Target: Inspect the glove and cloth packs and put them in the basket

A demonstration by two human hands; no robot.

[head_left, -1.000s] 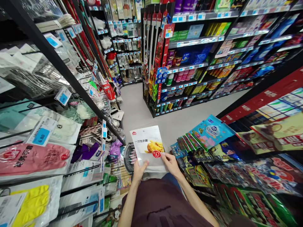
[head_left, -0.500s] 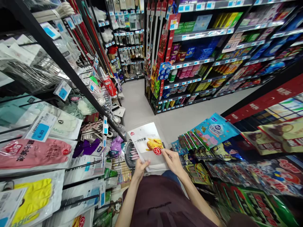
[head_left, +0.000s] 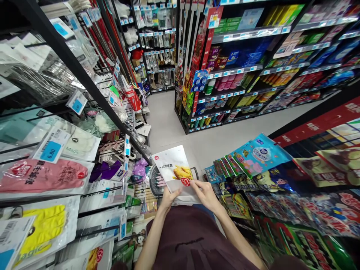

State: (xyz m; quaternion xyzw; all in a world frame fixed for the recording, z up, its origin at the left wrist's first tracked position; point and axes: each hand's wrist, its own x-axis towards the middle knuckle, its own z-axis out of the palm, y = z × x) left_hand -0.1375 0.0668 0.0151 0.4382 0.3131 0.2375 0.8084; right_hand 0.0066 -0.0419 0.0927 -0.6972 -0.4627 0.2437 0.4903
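Observation:
Between my two hands is a flat white pack of disposable gloves [head_left: 170,159], printed with a picture of yellow food and a red round "50" mark. My left hand [head_left: 168,198] pinches its lower left edge, thumb on the front. At the lower right, my right hand [head_left: 204,193] grips the pack beside the red mark, fingers on its front. Behind and below the pack shows part of a dark grey shopping basket [head_left: 154,183] with pinkish items in it. The pack hides most of the basket.
On the left a rack holds pink gloves [head_left: 47,175], yellow gloves [head_left: 45,227] and other hanging packs on hooks. Hanging snack bags [head_left: 261,153] are close on my right. Ahead, beyond the grey floor [head_left: 165,116], stands a stocked black shelf unit [head_left: 233,71].
My view has shifted slightly, so the shelves appear a little further right. The glove pack stays in both hands, nearly unmoved.

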